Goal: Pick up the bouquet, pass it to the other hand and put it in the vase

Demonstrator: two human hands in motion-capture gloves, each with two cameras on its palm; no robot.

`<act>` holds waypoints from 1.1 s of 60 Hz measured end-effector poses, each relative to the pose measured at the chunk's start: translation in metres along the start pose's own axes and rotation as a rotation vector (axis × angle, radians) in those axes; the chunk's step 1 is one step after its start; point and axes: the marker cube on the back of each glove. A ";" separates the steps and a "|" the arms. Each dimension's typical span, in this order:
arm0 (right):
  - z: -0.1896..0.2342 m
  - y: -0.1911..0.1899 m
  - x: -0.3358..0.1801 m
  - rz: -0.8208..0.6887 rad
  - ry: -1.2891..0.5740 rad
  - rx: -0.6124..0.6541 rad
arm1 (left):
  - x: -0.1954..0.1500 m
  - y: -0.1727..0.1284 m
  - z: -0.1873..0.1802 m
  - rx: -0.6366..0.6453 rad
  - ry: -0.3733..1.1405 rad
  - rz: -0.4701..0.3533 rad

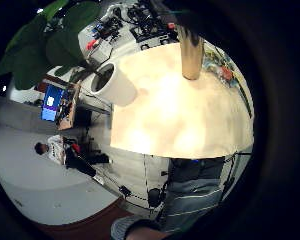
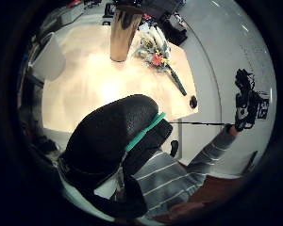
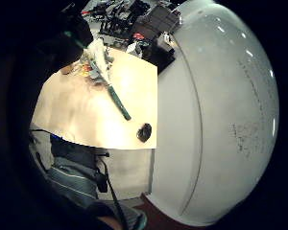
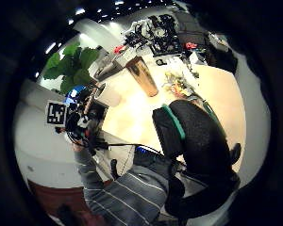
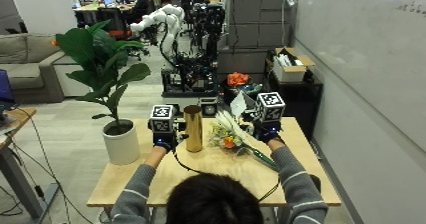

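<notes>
Wide office floor, a whiteboard wall (image 5: 373, 69) along the right side. The pale wooden counter (image 5: 219, 169) carries a potted plant (image 5: 106, 79) at its left edge, the tall gold vase (image 5: 194, 128) upright, the bouquet (image 5: 233, 134) lying just right of it. Left hand (image 5: 162, 143) and right hand (image 5: 266, 133) raised above; either grip, can't tell.

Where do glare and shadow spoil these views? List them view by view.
Outside view: even room light, with the gold vase and the bouquet plainly lit. Left little finger side palm view: glare patches wash the table. Left thumb side palm view: the person's head blocks the table's near edge. Right little finger side palm view: ceiling lights mirror as dots on the white wall.
</notes>
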 end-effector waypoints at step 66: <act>0.039 -0.035 0.094 0.267 0.001 -0.137 | 0.021 -0.035 0.046 -0.034 0.095 0.068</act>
